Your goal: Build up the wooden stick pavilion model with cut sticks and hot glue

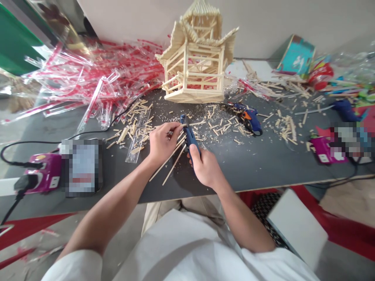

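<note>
My right hand [206,166] is wrapped around a blue-handled cutter [190,134], its head pointing away from me. The fingers of my left hand [163,139] are pinched together at the cutter's head on a thin wooden stick [197,123], which sticks out to the right past the blades. Whether the blades press on the stick I cannot tell. Below my hands lie several long wooden sticks [173,166], angled towards the table's front edge. Behind stands a pavilion model [202,84] built from pale sticks, with layered, upturned roofs.
Cut stick pieces litter the dark table [252,164]. A clear ruler [134,152] lies left, a blue glue gun [249,117] right. Red-and-clear plastic wrappers [111,78] heap at the back left. A phone [83,168] rests beside a purple power block [43,171] with black cables.
</note>
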The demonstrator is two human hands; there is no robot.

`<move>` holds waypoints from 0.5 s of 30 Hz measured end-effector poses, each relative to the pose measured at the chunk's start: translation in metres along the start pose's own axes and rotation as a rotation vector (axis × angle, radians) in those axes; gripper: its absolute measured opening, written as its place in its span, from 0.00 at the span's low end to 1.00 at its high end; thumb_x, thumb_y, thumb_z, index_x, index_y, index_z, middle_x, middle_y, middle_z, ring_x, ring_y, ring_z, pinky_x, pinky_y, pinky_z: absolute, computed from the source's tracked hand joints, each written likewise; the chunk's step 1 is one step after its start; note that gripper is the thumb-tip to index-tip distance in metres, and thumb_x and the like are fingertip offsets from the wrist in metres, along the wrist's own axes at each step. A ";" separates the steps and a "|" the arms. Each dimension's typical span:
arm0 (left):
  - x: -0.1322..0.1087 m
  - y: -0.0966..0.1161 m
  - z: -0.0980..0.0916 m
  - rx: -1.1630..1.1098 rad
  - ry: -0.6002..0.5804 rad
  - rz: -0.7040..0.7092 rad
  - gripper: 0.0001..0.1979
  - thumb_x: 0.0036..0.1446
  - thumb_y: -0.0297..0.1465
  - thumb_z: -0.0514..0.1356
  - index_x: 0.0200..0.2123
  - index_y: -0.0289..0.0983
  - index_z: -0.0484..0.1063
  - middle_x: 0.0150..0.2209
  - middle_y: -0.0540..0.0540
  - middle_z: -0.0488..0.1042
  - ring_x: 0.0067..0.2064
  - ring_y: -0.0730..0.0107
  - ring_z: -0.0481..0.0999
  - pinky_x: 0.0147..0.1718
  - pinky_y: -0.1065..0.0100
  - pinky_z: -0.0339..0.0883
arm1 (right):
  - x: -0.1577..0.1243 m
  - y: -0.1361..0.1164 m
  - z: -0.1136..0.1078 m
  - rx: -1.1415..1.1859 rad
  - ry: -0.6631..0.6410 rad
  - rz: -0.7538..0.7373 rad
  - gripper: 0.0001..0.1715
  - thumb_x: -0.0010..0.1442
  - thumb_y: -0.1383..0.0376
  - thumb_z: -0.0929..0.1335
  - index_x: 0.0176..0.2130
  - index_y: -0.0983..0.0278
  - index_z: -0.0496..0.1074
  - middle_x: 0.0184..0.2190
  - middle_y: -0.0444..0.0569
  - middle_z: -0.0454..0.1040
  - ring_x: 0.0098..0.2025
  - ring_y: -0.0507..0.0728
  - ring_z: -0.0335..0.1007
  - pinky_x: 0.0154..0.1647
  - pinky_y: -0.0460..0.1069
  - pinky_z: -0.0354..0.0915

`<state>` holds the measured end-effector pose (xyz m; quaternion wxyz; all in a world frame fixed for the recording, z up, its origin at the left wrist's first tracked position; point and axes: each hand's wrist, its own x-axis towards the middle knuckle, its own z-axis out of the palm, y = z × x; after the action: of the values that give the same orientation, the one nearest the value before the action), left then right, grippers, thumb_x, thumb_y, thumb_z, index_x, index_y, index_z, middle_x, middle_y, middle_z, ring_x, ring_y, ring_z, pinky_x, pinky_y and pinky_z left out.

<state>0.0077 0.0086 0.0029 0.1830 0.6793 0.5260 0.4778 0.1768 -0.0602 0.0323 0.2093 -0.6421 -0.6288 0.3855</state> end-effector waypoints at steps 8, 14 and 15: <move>-0.002 0.002 0.001 0.017 0.006 0.028 0.10 0.67 0.36 0.62 0.39 0.38 0.81 0.38 0.47 0.85 0.33 0.71 0.81 0.37 0.70 0.74 | -0.002 -0.002 -0.003 -0.158 0.028 0.021 0.42 0.73 0.40 0.48 0.35 0.62 0.74 0.33 0.57 0.81 0.38 0.62 0.78 0.39 0.51 0.61; -0.003 0.003 -0.001 -0.012 0.011 0.004 0.10 0.67 0.36 0.62 0.40 0.38 0.81 0.36 0.47 0.84 0.34 0.70 0.82 0.37 0.69 0.75 | -0.002 -0.008 -0.007 -0.274 0.007 -0.007 0.43 0.74 0.42 0.47 0.34 0.62 0.74 0.33 0.59 0.82 0.37 0.63 0.79 0.38 0.51 0.61; -0.003 0.003 -0.001 -0.014 0.009 -0.004 0.10 0.67 0.36 0.62 0.40 0.38 0.81 0.35 0.47 0.84 0.33 0.70 0.82 0.36 0.69 0.75 | -0.003 -0.008 -0.008 -0.320 0.022 -0.007 0.42 0.75 0.43 0.47 0.34 0.63 0.74 0.33 0.59 0.82 0.37 0.63 0.79 0.37 0.52 0.60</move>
<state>0.0083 0.0044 0.0045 0.1863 0.6748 0.5247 0.4845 0.1776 -0.0603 0.0437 0.1125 -0.6692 -0.6820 0.2726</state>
